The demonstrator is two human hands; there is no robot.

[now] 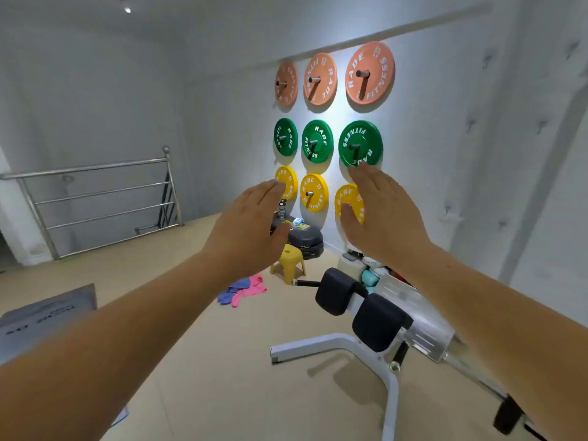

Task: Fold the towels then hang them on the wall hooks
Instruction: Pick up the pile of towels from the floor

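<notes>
A heap of towels [243, 289], blue and pink, lies crumpled on the beige floor beyond my arms. I hold both arms stretched out in front of me at chest height. My left hand [248, 224] is flat with straight fingers and holds nothing. My right hand [378, 211] is likewise flat and empty, palm facing inward. Small hooks [470, 124] stick out of the white wall at the right, several of them in staggered rows. The towels lie well below and beyond both hands.
Orange, green and yellow weight plates [361, 144] hang on wall pegs ahead. A yellow stool [289, 262] and dark stacked plates [305, 240] sit near the towels. A white-framed bench with black pads [359, 310] stands at the right. A steel railing [105, 202] guards a stairwell at the left.
</notes>
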